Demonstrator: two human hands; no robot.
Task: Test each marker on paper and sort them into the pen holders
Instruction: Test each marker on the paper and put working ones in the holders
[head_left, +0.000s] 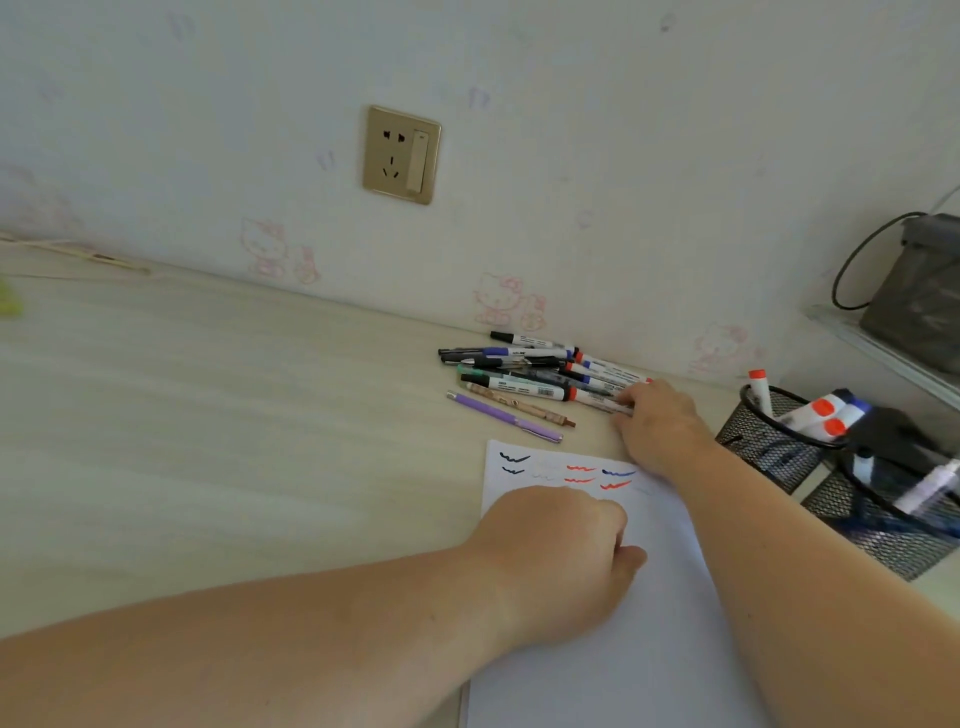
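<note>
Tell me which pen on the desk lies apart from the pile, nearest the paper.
The purple pen: it lies alone between the pile and the paper, solid purple.

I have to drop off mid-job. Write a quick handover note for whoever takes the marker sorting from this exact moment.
Left hand: loosely curled, resting on the paper and steadying it; whether it holds anything is hidden.
Right hand: reaching to the pile of markers and pens by the wall, fingertips on a red-capped marker; grip not yet clear.
Done: black, red and blue test squiggles on the paper; several markers already stand in the two mesh pen holders at right.
Left: test the remaining pile, including the purple pen lying apart, then sort each into a holder.
</note>
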